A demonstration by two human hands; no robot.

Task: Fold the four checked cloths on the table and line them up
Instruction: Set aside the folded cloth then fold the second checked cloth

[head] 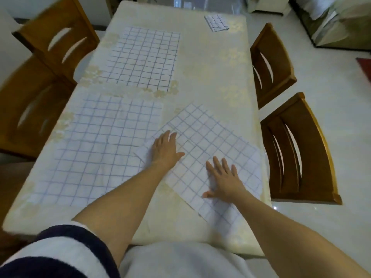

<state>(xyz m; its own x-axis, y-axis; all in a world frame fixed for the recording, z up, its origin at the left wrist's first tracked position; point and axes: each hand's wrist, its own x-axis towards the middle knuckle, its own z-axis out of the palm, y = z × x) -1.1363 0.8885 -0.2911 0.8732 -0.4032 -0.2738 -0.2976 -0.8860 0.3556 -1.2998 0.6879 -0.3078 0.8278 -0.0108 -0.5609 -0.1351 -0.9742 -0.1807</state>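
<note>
A white cloth with blue checks (208, 141) lies folded once, turned at an angle, near the table's front right. My left hand (165, 148) presses flat on its left end. My right hand (222, 178) presses flat on its near part, fingers spread. A second checked cloth (96, 149) lies spread flat at the front left, its right edge under the angled cloth. A third checked cloth (142, 59) lies spread flat further back. A small folded checked cloth (216, 22) sits at the far right corner.
The table (210, 77) wears a cream flowered cover. Two wooden chairs (295, 149) stand along the right side and two wooden chairs (50, 43) along the left. A white tiled floor (331, 81) lies to the right.
</note>
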